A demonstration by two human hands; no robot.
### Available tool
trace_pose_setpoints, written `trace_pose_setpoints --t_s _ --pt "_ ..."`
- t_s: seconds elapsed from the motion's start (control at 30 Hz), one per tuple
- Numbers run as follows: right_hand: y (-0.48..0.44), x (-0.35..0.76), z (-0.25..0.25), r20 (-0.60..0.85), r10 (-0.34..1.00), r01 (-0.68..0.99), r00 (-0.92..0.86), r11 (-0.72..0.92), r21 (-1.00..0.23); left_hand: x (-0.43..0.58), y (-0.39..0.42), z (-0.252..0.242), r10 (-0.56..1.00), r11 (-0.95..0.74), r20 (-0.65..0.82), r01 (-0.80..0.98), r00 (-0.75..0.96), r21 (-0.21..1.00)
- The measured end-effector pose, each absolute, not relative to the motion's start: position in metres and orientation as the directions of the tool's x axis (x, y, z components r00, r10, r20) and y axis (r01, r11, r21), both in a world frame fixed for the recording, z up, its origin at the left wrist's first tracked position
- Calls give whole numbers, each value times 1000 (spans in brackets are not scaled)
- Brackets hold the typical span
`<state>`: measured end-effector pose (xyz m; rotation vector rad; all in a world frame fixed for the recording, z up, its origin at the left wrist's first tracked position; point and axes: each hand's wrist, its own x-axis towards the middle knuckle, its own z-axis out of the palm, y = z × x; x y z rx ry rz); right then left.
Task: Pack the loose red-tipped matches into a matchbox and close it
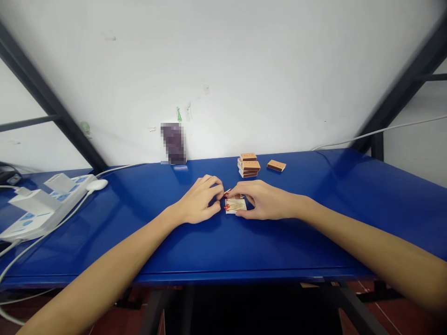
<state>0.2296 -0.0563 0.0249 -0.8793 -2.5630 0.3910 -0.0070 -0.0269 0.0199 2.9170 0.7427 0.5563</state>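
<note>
An open matchbox tray [235, 205] with red-tipped matches lies on the blue table [244, 246] between my hands. My left hand [199, 201] rests curled just left of it, its thumb and fingertips pinched at the red match heads on the tray's left end. My right hand [266, 199] curls over the tray's right side, fingers on its top edge and thumb at its lower corner. Further back stands a small stack of brown matchboxes [248, 165], and a single matchbox [276, 165] lies to its right.
A white power strip [42, 207] with plugs and cables sits at the left end of the table. A blurred dark object [173, 143] leans against the white wall. Black frame bars slant up on both sides. A white cable [384, 130] runs along the wall at the right.
</note>
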Motion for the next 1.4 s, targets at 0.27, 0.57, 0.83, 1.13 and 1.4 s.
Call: trace_pose_setpoints --t_s 0.27,0.57,0.83,1.13,1.4 --pt "-58 226 25 254 643 484 -722 733 -478 -5 -31 21 466 -878 271 401 842 262" --pt "-52 231 22 302 664 494 -684 727 -477 -8 -19 12 539 -842 360 498 762 206" --pt "-33 243 10 395 698 604 -597 715 -352 -8 -14 9 546 -837 317 522 775 166" --pt "-34 240 7 342 691 586 -637 722 -368 -6 -15 11 514 -858 261 492 817 147" --pt "-32 240 7 332 686 564 -648 725 -396 -3 -14 10 505 -863 290 486 813 140"
